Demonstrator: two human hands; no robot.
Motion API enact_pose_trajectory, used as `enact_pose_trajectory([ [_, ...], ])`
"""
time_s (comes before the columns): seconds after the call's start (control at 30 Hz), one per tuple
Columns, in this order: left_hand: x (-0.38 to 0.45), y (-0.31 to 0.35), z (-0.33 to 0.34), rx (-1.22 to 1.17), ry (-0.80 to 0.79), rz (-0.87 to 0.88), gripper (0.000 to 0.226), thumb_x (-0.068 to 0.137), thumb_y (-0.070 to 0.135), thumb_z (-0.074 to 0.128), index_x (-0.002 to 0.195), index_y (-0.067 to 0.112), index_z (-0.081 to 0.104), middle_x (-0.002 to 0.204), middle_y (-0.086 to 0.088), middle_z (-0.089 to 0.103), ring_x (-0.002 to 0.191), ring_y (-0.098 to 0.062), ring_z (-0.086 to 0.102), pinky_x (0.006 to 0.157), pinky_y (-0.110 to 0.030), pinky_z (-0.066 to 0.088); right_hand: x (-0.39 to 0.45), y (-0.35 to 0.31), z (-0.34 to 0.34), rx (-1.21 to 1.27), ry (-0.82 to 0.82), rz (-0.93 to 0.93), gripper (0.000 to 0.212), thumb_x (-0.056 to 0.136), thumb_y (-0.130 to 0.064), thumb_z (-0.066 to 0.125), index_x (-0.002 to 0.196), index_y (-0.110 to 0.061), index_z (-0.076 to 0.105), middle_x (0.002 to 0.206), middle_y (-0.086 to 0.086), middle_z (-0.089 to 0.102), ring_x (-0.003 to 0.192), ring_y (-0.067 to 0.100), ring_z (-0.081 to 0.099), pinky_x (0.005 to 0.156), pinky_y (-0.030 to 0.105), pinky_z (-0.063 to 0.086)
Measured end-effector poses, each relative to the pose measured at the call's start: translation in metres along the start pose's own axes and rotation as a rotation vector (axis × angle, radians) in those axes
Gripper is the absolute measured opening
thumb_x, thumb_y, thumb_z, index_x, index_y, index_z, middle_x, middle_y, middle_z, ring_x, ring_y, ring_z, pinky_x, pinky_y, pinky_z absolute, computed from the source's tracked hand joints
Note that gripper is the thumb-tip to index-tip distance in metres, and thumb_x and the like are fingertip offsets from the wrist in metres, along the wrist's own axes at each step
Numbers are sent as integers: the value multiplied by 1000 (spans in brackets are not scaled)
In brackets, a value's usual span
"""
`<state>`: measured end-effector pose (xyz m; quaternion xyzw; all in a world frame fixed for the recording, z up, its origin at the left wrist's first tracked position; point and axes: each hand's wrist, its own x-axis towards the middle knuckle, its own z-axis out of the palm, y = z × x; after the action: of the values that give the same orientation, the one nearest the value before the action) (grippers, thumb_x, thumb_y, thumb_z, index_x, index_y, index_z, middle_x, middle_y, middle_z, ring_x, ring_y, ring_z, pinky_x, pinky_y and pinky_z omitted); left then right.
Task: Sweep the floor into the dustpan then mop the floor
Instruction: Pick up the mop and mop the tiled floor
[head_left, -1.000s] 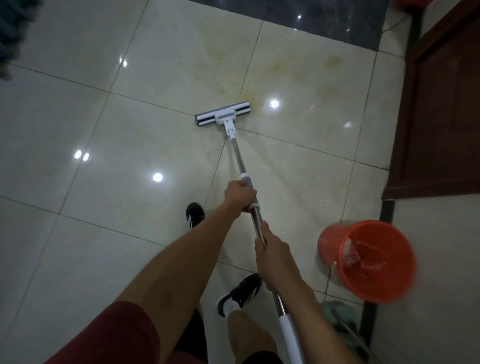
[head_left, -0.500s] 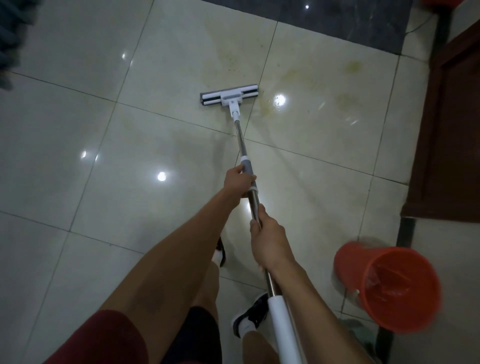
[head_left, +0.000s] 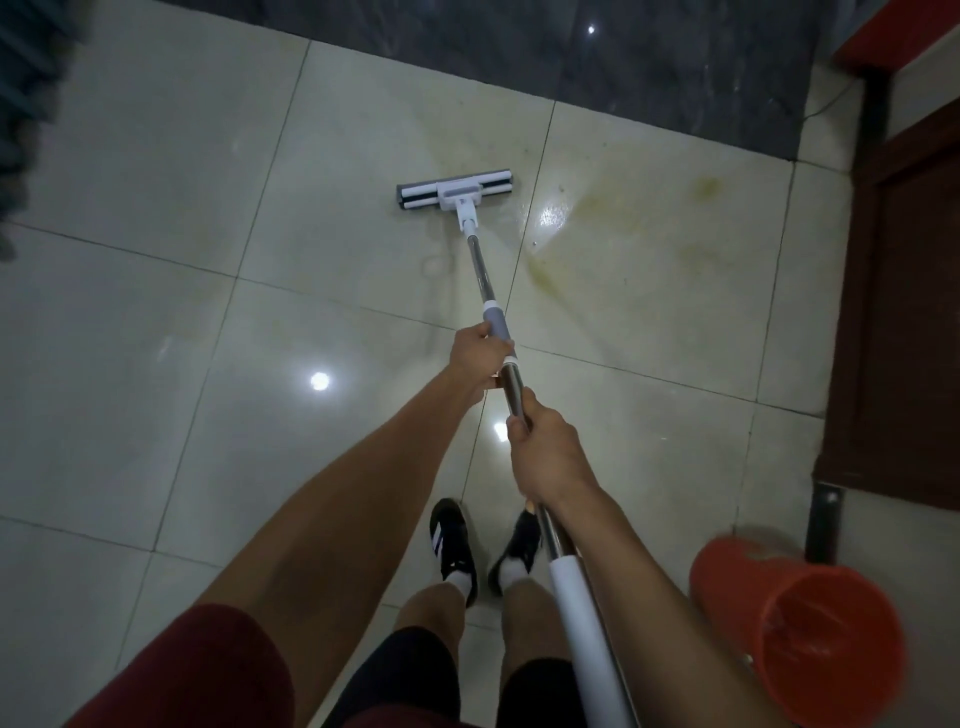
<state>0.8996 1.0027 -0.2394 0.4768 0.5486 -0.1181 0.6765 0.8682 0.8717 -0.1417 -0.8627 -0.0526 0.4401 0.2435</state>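
A person grips a long metal-shafted mop with a white flat head (head_left: 455, 189) in both hands; the left hand (head_left: 480, 354) is clenched around the grey collar farther down the shaft, the right hand (head_left: 545, 457) wrapped around the bare steel nearer the body. The mop head lies flat on the glossy cream tiled floor (head_left: 156, 322) at the far centre, just left of yellowish stains (head_left: 618, 228); an orange plastic bucket (head_left: 800, 629) sits tilted at the near right, beside a dark wooden door (head_left: 904, 322).

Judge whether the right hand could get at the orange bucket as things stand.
Probably not at once: the right hand is closed on the mop handle, and the orange bucket stands low on the floor to its right, though nothing blocks the way.
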Motion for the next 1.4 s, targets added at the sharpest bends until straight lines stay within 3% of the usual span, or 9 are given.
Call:
enact_pose_trajectory([
  [0.1, 19, 41, -2, 4, 13, 2, 43, 95, 3, 65, 136, 7, 56, 102, -11, 63, 86, -30, 65, 76, -45, 59, 29, -31, -16, 13, -7, -5, 41, 104, -26, 39, 144, -27, 43, 93, 9, 64, 78, 26, 64, 67, 36, 54],
  [0.2, 42, 84, -1, 17, 35, 3, 43, 94, 1, 65, 136, 6, 56, 93, -8, 60, 85, -31, 65, 74, -45, 59, 63, -61, -34, 3, -3, -13, 42, 104, -28, 39, 145, -27, 43, 97, 9, 66, 83, 27, 66, 74, 41, 58],
  [0.33, 73, 137, 3, 22, 84, -3, 49, 92, 2, 67, 140, 10, 57, 115, -16, 66, 76, -25, 66, 60, -38, 59, 108, -96, -58, 26, -15, -7, 42, 105, -29, 39, 147, -28, 42, 95, 9, 66, 78, 24, 65, 64, 33, 51],
  [0.6, 129, 234, 4, -22, 131, -14, 49, 93, 2, 67, 139, 13, 58, 121, -19, 66, 81, -30, 68, 60, -39, 59, 182, -173, -105, 20, -58, -5, 45, 106, -27, 38, 151, -28, 36, 94, 10, 64, 66, 20, 61, 41, 24, 38],
  [0.87, 188, 329, -29, -90, 102, -20, 35, 86, -7, 68, 118, 6, 69, 101, -19, 67, 71, -31, 67, 53, -36, 58, 253, -265, -121, -35, -27, 12, 45, 105, -30, 38, 149, -30, 34, 94, 9, 62, 75, 29, 66, 59, 48, 62],
  [1.03, 224, 389, -62, -65, 64, -16, 25, 86, -11, 65, 83, 14, 66, 83, -14, 64, 65, -28, 66, 52, -35, 56, 294, -330, -119, -44, -25, 11, 43, 105, -28, 38, 148, -27, 33, 94, 10, 63, 77, 28, 67, 66, 49, 62],
  [1.2, 266, 440, -95, -65, 71, 0, 32, 87, -11, 65, 73, 18, 60, 78, -13, 63, 64, -29, 64, 56, -39, 56, 341, -388, -111, -51, -49, -1, 42, 106, -26, 37, 147, -27, 30, 84, 5, 58, 68, 24, 64, 65, 48, 61],
  [1.3, 281, 455, -115, -33, 61, 9, 33, 89, -11, 64, 74, 18, 59, 79, -13, 62, 64, -29, 64, 56, -39, 57, 354, -409, -100, -27, -86, 13, 47, 106, -25, 37, 152, -29, 23, 86, 6, 56, 64, 21, 61, 53, 39, 59],
  [1.4, 280, 450, -127, 10, 25, 0, 31, 90, -9, 64, 77, 18, 58, 81, -14, 63, 63, -27, 65, 52, -37, 55, 349, -411, -88, -37, -109, 31, 51, 106, -23, 37, 154, -31, 18, 95, 11, 60, 71, 25, 65, 63, 45, 62],
])
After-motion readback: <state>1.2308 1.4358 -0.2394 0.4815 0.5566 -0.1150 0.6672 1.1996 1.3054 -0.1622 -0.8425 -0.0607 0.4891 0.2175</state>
